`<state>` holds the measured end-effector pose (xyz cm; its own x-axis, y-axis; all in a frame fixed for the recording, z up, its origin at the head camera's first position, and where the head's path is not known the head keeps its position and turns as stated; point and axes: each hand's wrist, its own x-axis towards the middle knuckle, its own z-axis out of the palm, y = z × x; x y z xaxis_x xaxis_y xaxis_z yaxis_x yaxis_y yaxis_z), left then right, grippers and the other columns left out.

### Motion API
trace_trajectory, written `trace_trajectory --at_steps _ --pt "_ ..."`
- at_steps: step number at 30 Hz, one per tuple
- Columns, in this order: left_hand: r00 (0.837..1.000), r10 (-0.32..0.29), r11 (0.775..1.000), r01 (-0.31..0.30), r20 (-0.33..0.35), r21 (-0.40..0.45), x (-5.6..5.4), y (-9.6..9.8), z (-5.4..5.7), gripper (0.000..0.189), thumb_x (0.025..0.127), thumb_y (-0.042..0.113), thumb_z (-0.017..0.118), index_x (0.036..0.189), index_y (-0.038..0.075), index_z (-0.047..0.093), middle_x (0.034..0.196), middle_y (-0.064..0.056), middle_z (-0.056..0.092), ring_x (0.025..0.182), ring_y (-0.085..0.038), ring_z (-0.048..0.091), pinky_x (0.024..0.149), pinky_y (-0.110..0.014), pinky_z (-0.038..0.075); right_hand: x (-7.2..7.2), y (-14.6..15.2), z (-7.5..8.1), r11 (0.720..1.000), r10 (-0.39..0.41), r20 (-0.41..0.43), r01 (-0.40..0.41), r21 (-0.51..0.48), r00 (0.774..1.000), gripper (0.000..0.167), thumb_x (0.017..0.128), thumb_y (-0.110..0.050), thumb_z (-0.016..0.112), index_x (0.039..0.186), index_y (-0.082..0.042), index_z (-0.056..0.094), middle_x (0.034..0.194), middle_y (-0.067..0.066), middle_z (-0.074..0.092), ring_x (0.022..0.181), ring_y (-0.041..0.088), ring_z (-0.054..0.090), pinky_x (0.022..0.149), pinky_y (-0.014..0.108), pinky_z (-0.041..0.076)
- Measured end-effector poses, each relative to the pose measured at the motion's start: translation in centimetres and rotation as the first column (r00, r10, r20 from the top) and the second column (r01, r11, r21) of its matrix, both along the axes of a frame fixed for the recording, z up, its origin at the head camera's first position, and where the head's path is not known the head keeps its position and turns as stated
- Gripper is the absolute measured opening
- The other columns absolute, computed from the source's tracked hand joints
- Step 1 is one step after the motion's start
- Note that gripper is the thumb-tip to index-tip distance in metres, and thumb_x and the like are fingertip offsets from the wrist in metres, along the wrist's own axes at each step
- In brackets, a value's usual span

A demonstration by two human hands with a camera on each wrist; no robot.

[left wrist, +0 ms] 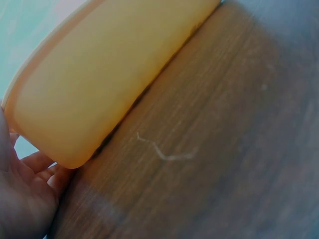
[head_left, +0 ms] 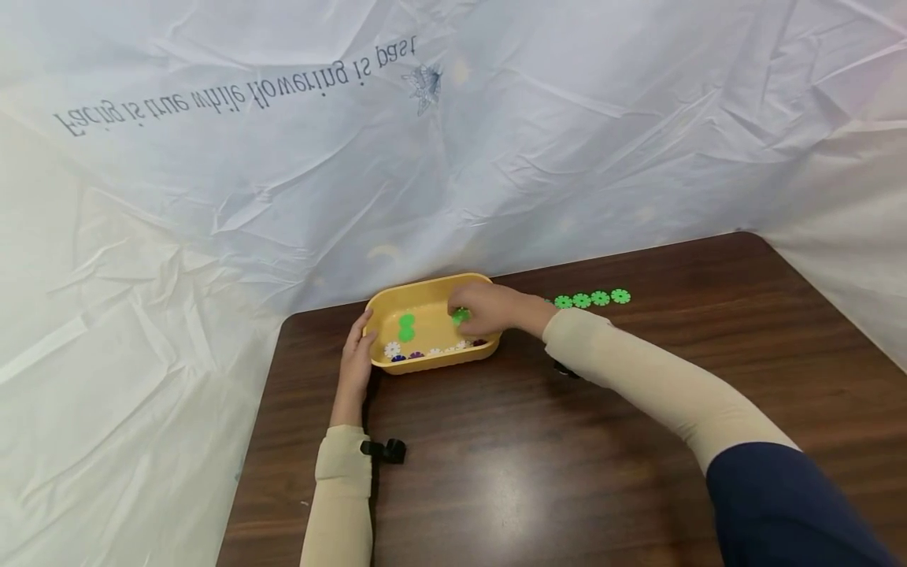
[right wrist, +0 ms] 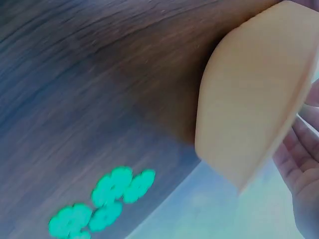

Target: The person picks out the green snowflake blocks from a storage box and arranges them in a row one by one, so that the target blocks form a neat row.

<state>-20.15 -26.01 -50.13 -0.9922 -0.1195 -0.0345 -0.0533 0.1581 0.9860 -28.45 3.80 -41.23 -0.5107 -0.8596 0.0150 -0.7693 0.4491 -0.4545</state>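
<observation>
A yellow plastic basin [head_left: 431, 321] stands at the table's far edge. My left hand [head_left: 357, 358] grips its left end, thumb at the rim and fingers along the outside; the left wrist view shows these fingers curled against the outer wall. My right hand [head_left: 485, 307] reaches over the right side into the basin. Its thumb and forefinger pinch a green flower-shaped plastic disc [head_left: 460, 316], partly covered by the hand. Two more green discs [head_left: 406, 327] lie inside on the left. White discs [head_left: 392, 349] and a few dark blue and purple ones lie along the near wall.
Several green discs [head_left: 581, 300] form a row to the right of the basin, partly behind my right wrist. The brown wooden table [head_left: 496, 449] meets a hanging white printed sheet [head_left: 453, 173] at the back.
</observation>
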Motion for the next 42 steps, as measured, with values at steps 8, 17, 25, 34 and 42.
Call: trace_trajectory --at_steps 8,17,25,34,42 --pt "0.999 -0.018 1.000 0.018 0.032 0.020 0.3 0.4 1.3 0.052 0.115 0.020 0.041 0.167 0.017 0.035 0.175 -0.006 0.020 0.160 -0.028 0.014 0.126 -0.051 0.018 0.4 3.7 1.5 0.997 0.007 -0.069 -0.012 -0.073 0.998 0.023 0.094 -0.007 0.069 0.116 -0.002 0.076 0.111 0.010 0.070 0.094 0.023 0.064 0.086 0.042 0.055" --pt "0.999 -0.006 1.000 0.006 0.036 0.008 -0.4 -0.1 0.3 0.052 0.115 0.022 0.041 0.167 0.019 0.036 0.175 -0.004 0.020 0.161 -0.028 0.014 0.126 -0.052 0.017 0.5 7.4 1.7 0.992 -0.067 -0.069 0.059 -0.108 0.995 0.018 0.094 -0.004 0.072 0.111 -0.002 0.078 0.103 0.009 0.069 0.082 0.023 0.057 0.074 0.040 0.050" --pt "0.999 0.002 1.000 -0.003 0.053 0.017 0.3 0.3 1.3 0.052 0.114 0.017 0.043 0.166 0.014 0.038 0.174 -0.006 0.024 0.160 -0.026 0.015 0.127 -0.050 0.016 0.9 10.7 -0.1 0.987 -0.157 -0.038 0.155 -0.046 0.987 0.018 0.093 -0.005 0.073 0.110 -0.001 0.078 0.107 0.010 0.069 0.089 0.025 0.064 0.076 0.040 0.054" --pt "0.999 -0.003 1.000 0.002 0.046 0.007 1.8 1.1 3.9 0.055 0.113 0.014 0.042 0.167 0.010 0.034 0.175 -0.013 0.019 0.160 -0.034 0.013 0.126 -0.055 0.017 1.5 14.5 -1.7 0.977 -0.200 -0.045 0.196 -0.079 0.979 0.013 0.093 -0.002 0.073 0.105 -0.001 0.078 0.107 0.011 0.070 0.093 0.028 0.067 0.077 0.045 0.056" --pt "0.999 -0.003 1.000 0.003 0.038 0.015 0.9 0.5 2.0 0.052 0.114 0.015 0.042 0.166 0.011 0.036 0.174 -0.009 0.022 0.160 -0.028 0.014 0.126 -0.052 0.016 1.7 17.6 -3.4 0.962 -0.266 -0.083 0.259 -0.083 0.960 0.007 0.090 0.001 0.075 0.095 -0.003 0.077 0.101 0.009 0.068 0.082 0.020 0.063 0.070 0.040 0.054"
